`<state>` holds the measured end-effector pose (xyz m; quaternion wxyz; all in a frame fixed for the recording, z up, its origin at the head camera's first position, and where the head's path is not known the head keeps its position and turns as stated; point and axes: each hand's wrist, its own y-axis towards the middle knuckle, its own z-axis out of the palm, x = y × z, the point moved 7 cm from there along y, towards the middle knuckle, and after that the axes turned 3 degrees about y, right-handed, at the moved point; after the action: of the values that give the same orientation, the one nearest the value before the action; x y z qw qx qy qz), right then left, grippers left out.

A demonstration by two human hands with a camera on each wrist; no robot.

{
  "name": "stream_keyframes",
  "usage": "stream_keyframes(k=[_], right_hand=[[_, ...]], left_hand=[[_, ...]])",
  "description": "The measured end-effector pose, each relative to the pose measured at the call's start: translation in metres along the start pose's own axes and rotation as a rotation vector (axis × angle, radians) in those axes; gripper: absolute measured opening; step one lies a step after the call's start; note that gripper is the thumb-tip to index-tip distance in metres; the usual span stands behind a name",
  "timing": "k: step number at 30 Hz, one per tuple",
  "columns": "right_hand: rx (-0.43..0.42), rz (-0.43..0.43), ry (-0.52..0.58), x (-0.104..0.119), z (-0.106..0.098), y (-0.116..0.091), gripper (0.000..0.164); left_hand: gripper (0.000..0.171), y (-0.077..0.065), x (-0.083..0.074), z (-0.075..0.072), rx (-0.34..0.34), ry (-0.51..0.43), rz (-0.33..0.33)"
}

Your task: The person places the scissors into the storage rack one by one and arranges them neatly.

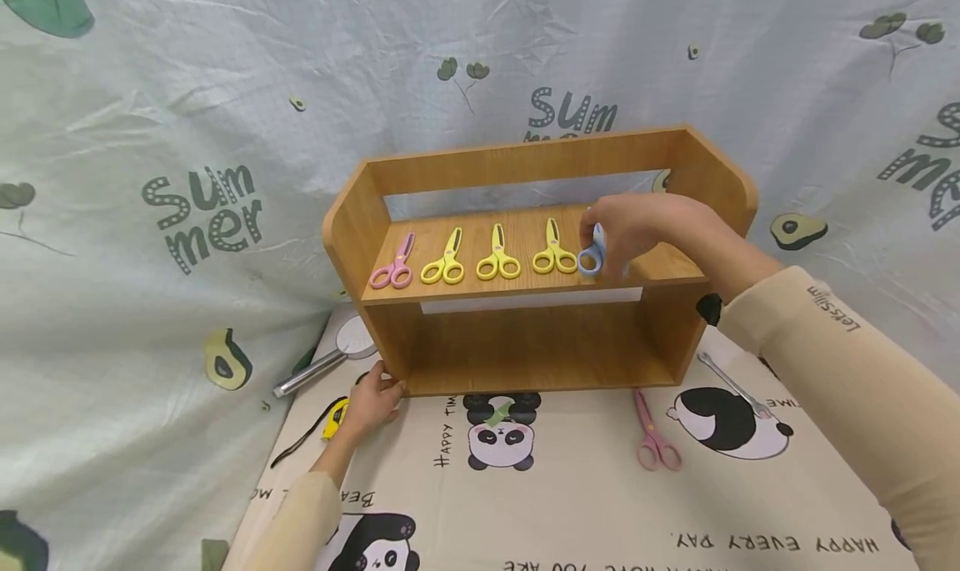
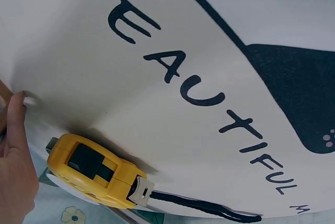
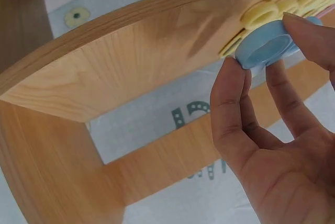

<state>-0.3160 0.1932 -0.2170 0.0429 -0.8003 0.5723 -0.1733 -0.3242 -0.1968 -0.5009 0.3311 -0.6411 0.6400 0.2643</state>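
Observation:
My right hand [image 1: 626, 225] pinches a pair of blue scissors [image 3: 267, 43] by the handle loops between thumb and fingertips, over the right part of the upper board of a wooden shelf [image 1: 525, 378]. The fingers partly hide the scissors in the head view. To their left, three pairs of yellow scissors [image 1: 498, 258] and one pink pair [image 1: 397, 267] lie in a row, blades toward the back. My left hand [image 1: 373, 400] holds the shelf's lower left front corner, its fingers against the wood.
A yellow tape measure [image 2: 89, 169] with a black strap lies beside my left hand. Behind it is a magnifying glass [image 1: 352, 338]. Another pair of pink scissors [image 1: 654, 442] lies before the shelf, and a wrench [image 1: 731, 381] to its right. A printed curtain [image 1: 262, 79] hangs behind.

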Motion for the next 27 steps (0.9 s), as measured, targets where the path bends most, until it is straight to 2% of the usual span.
stream_keyframes(k=[12, 27], right_hand=[[0.055, 0.083, -0.021, -0.027, 0.001, 0.019, 0.040], [0.089, 0.139, -0.031, -0.033, 0.007, 0.037, 0.044]], left_hand=[[0.035, -0.001, -0.007, 0.001, -0.021, -0.005, 0.014], [0.039, -0.003, -0.001, 0.000, -0.019, 0.015, -0.009]])
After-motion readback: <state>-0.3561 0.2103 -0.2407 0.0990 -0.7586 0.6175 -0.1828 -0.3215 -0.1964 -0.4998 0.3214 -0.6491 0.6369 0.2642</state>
